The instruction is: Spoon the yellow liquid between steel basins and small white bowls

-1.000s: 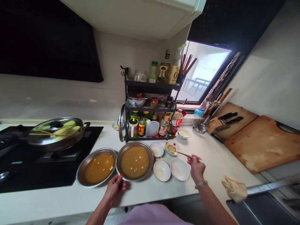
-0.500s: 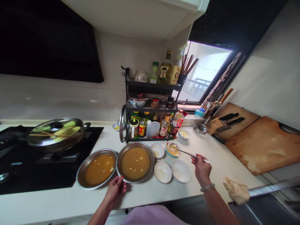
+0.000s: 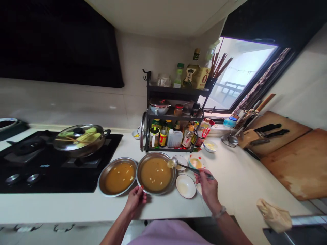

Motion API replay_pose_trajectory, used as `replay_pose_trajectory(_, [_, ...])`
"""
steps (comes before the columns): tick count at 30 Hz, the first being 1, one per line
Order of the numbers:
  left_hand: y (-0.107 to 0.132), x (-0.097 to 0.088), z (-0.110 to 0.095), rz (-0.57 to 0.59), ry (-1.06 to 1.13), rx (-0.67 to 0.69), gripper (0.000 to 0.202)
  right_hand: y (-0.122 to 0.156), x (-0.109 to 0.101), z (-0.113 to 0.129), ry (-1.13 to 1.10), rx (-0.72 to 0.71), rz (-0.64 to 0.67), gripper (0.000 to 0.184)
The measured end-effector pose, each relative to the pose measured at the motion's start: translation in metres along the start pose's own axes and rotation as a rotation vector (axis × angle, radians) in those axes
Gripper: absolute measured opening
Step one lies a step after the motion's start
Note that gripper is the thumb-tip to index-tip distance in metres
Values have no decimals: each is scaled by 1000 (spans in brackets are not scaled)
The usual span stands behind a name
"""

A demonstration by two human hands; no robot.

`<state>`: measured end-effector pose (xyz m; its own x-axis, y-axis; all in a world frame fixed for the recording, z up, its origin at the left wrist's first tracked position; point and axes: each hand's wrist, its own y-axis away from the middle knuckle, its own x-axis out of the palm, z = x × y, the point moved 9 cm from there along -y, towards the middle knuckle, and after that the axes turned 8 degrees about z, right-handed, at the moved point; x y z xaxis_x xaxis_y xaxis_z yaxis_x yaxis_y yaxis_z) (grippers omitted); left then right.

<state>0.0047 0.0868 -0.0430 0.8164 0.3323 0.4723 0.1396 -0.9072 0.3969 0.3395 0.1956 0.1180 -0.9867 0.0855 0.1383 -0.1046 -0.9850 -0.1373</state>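
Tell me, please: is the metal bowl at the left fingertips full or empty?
Partly full: in the metal bowl, brown liquid with pale pieces lies below the rim.

Counter (image 3: 68,206) room frontward — rack (image 3: 176,117) behind basins (image 3: 170,185)

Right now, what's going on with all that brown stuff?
A person's right hand holds a spoon, its head by the right edge of a metal pan of brownish liquid. The left hand touches that pan's front edge. Another pan sits to its left, and a lidded wok is on the stove.
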Motion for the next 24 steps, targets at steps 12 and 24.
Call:
replay_pose_trajectory(12, [0, -2, 1, -17, -6, -16, 51, 21, 23, 30, 309, -406, 326, 20])
replay_pose_trajectory(24, [0, -6, 2, -23, -25, -23, 51, -41, -108, -8, 392, -158, -184, 43])
